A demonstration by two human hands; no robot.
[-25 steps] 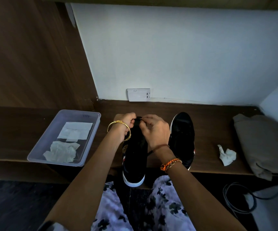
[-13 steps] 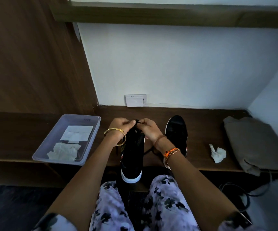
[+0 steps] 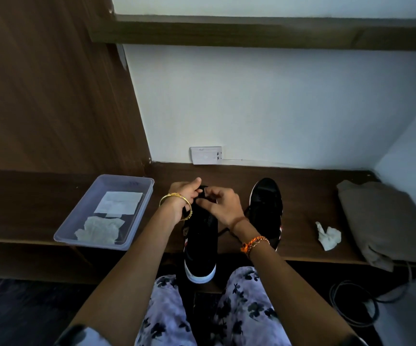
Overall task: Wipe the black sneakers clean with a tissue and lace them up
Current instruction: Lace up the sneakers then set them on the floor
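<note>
Two black sneakers stand on a dark wooden ledge point(image 3: 301, 186). The near sneaker point(image 3: 200, 245) points its white toe cap toward me and hangs over the ledge's front edge. My left hand point(image 3: 183, 196) and my right hand point(image 3: 220, 204) meet at its far end, both pinching its black lace point(image 3: 203, 189). The second sneaker point(image 3: 264, 208) lies just right of my right wrist, with a loose lace trailing beside it. A crumpled white tissue point(image 3: 328, 236) rests on the ledge further right.
A translucent plastic tray point(image 3: 67, 229) at the left holds a flat white wipe and a crumpled one. A folded grey-brown cloth point(image 3: 386, 221) fills the right end of the ledge. A white wall socket point(image 3: 205, 155) sits behind. Black cable coils on the floor at lower right.
The view has tilted upward, showing a shelf above. Both hands stay at the near sneaker's far end, with the fingers shifted slightly on the lace.
</note>
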